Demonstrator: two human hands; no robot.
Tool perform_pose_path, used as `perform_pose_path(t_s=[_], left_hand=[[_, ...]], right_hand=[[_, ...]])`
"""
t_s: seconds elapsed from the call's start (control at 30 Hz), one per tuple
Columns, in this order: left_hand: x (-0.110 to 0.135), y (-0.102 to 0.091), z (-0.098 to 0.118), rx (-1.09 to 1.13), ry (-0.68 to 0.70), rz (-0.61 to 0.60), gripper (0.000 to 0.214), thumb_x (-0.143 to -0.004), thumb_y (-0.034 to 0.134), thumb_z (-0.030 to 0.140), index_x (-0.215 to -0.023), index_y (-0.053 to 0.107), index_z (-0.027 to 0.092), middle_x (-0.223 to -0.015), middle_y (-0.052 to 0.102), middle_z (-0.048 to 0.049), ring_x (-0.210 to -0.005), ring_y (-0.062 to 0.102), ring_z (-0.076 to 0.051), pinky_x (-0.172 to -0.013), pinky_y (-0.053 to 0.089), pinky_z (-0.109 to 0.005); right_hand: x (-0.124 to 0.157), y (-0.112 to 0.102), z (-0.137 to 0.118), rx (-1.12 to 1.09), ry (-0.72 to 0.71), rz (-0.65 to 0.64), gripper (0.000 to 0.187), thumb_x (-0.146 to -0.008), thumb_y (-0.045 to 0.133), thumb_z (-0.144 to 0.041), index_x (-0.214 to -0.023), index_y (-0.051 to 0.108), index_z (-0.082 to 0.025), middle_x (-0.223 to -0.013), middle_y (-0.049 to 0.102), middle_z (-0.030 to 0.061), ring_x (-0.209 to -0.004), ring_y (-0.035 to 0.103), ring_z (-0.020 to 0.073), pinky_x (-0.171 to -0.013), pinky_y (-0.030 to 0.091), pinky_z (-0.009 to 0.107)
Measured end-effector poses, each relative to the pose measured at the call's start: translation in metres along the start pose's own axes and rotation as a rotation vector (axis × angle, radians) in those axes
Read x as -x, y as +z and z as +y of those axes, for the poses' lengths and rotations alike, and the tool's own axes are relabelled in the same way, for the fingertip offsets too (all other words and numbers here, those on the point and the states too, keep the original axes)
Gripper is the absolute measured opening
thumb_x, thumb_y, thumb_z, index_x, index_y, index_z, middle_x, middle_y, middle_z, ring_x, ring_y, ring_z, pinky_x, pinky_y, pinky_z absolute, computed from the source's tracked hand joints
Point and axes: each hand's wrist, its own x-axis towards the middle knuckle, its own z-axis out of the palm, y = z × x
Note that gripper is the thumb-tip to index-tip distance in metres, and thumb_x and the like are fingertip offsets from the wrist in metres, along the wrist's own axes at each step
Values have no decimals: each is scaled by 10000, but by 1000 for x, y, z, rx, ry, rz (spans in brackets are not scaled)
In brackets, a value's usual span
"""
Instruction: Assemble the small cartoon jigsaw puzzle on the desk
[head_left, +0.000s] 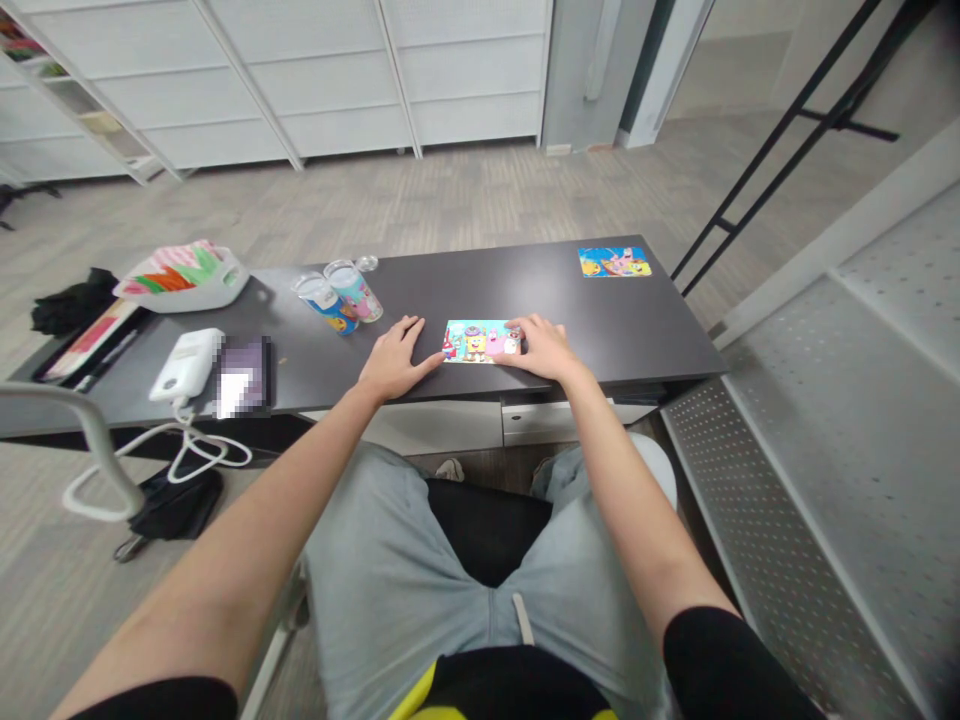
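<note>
A small rectangular cartoon picture card with a light blue background lies flat on the dark desk in front of me. My left hand rests on the desktop with its fingers spread, its thumb reaching the card's left edge. At the other end, my right hand holds the card between thumb and fingers, along its lower and upper edges. Part of the card's right end is hidden under those fingers. Farther right, near the desk's back edge, lies a second cartoon picture card, mostly blue.
Left of my hands stand a blue cartoon cup and a pink-and-teal cup, with a small clear lid behind. Farther left are a white basket, a white device with a cable and a blurred phone-like object.
</note>
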Motion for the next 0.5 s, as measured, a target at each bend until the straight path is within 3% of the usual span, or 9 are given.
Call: perform_pose_path(t_s=[0.1,0.27,0.37,0.5], left_hand=[[-1,-1,-3,27,-2,-6,1115,-1200,626,732,-2005,465,-22,-2110,412,-314,-2008,338,-425,-1632,243,-539],[-26,-11,-3,63,-2,-67,1262,-968,906,879,-1933,621,117,-1963,563,-315,-1852,498,-525,-1534,374,-694],[-47,-16,5,72,61,-116,1234,-791,1108,848,-1795,726,241,-1836,669,-259,-1728,590,-538,-1481,435,-691],[-65,-14,19,87,115,-125,1069,-743,1212,723,-1589,775,237,-1732,697,-255,-1621,648,-528,-1417,483,-683]], right_hand=[[-18,-10,-2,-20,-37,-60,847,-1017,1032,-738,-1728,734,-385,-1822,723,184,-1717,670,481,-1476,470,685],[-45,-21,5,-71,-40,-135,1025,-988,1137,-513,-1805,652,-127,-1706,743,239,-1563,774,400,-1428,568,536],[-53,-25,11,-88,-25,-150,1047,-927,1188,-426,-1769,657,-102,-1811,621,272,-1667,716,383,-1511,506,475],[-57,-29,15,-87,-2,-173,1093,-855,1226,-423,-1727,649,-104,-1808,565,286,-1698,693,429,-1556,480,536]])
